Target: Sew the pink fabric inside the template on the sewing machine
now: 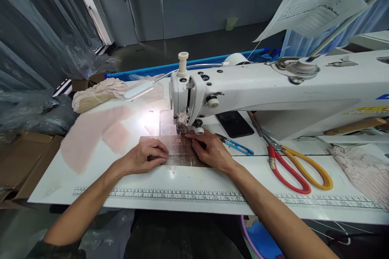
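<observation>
Metal plate point(179, 150) under the needle is where both our hands sit, flat on the white counter point(194, 178) in front of the sewing machine point(258, 89). Left hand point(144, 158) rests palm down on the plate's left part, fingers loosely curled, gripping nothing we can make out. Right hand point(211, 149) lies on the plate's right edge, fingertips pinched together right at the presser foot point(184, 128); whether any fabric is between them, cannot tell, too small and washed out by the lamp point(139, 90) glare. Just right of the right hand: blue thread snips point(237, 145), touching the counter, tips toward the hand. Further right: big scissors point(291, 166) with red and yellow handles, blades pointing up toward the machine body. Black phone point(234, 124) lies beyond the snips, under the machine arm. Left of the left hand: pale pink fabric pieces point(91, 137), well apart from it. Lace bundle point(97, 93) beyond those, at the counter's far left corner. Printed ruler scale point(188, 196) runs along the counter edge nearest us, below both wrists.
</observation>
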### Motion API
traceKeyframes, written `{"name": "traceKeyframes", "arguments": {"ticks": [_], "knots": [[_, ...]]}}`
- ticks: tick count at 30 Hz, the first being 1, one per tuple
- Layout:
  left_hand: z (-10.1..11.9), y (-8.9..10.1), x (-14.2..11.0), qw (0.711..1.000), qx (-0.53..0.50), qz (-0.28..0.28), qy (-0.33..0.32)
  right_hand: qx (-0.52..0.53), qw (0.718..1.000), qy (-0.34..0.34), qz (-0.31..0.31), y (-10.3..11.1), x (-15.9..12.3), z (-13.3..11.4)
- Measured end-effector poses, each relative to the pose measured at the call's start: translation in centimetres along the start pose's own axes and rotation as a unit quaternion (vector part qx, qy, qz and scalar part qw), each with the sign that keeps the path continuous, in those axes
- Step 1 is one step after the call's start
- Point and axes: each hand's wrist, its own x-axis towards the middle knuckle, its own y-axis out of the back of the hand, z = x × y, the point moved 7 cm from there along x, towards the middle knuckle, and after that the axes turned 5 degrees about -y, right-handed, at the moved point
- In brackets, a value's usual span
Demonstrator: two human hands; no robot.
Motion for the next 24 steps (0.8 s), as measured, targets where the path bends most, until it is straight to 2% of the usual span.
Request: {"name": "traceKeyframes", "arguments": {"ticks": [3,6,8,10,13,19,24], "knots": [[0.6,0.3,0.3,0.999,0.012,0.036,-0.015,-0.011,1.0,0.009,-0.007,-0.1,-0.1,-0.1],[1.2,0.8,0.5,0.99,0.032,0.132,-0.044,-0.021,1.0,0.006,0.0,-0.1,-0.1,0.1],[1.5,0.6,0.5,0.979,0.071,0.175,-0.073,-0.039,0.999,0.009,0.004,-0.1,-0.2,0.0],[1.9,-0.2,0.6,0.972,0.118,0.172,-0.111,-0.076,0.997,0.027,-0.007,-0.3,-0.3,-0.3],[2.0,-1.5,0.8,0.967,0.162,0.132,-0.145,-0.142,0.986,0.069,-0.046,-1.0,-0.5,-0.9],[2.1,-1.9,0.5,0.971,0.18,0.081,-0.136,-0.18,0.977,0.081,-0.081,-1.8,-0.7,-0.9],[2.3,-1.8,0.4,0.97,0.171,0.086,-0.148,-0.182,0.976,0.093,-0.073,-1.7,-0.8,-1.0]]}}
